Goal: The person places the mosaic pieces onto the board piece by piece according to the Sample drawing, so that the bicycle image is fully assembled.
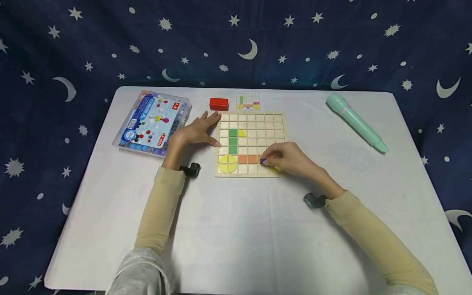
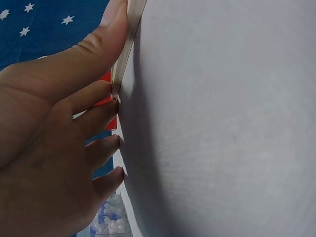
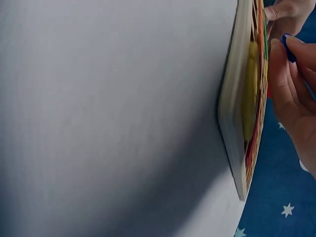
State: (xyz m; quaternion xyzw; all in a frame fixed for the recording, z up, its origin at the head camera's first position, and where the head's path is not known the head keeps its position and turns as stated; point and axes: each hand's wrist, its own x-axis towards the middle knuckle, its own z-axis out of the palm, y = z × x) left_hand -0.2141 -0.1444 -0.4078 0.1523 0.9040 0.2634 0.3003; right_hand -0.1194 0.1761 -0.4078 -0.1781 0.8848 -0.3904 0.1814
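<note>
A wooden grid board (image 1: 257, 121) lies on the table, with green squares (image 1: 233, 141), orange squares (image 1: 248, 159) and yellow rounded pieces (image 1: 228, 164) set in its cells. My right hand (image 1: 291, 157) pinches a small blue piece (image 3: 289, 48) between thumb and fingertips, over the lower right part of the board. A yellow piece at the lower right is partly hidden under that hand. My left hand (image 1: 195, 133) lies with fingers spread at the board's left edge, its thumb (image 2: 111, 29) and fingertips touching the wooden side.
Beyond the board lie a red block (image 1: 219, 104) and a small pattern card (image 1: 248, 100). To the left sits a clear plastic case (image 1: 151, 121) of molecule-model parts. A mint green microphone-shaped object (image 1: 357, 122) lies at the right on the white table (image 1: 236, 246).
</note>
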